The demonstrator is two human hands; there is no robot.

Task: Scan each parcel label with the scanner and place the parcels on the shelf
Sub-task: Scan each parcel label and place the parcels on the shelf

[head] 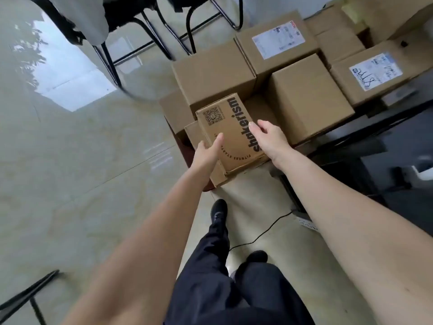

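A small brown cardboard parcel (230, 133) printed with "shakerism" and a QR code lies on top of a low stack of boxes. My left hand (207, 152) grips its left edge with the thumb on top. On the opposite side, my right hand (271, 139) holds its right edge, fingers curled over the side. Behind it lie several plain brown parcels; one (278, 41) carries a white label, and another (376, 71) at the right has a label with handwriting. No scanner is visible.
Black chair legs (110, 64) stand on the glossy tiled floor at the upper left. A dark desk or shelf frame (379, 146) runs along the right. A black cable (262, 235) and a white power strip (308, 224) lie on the floor near my feet.
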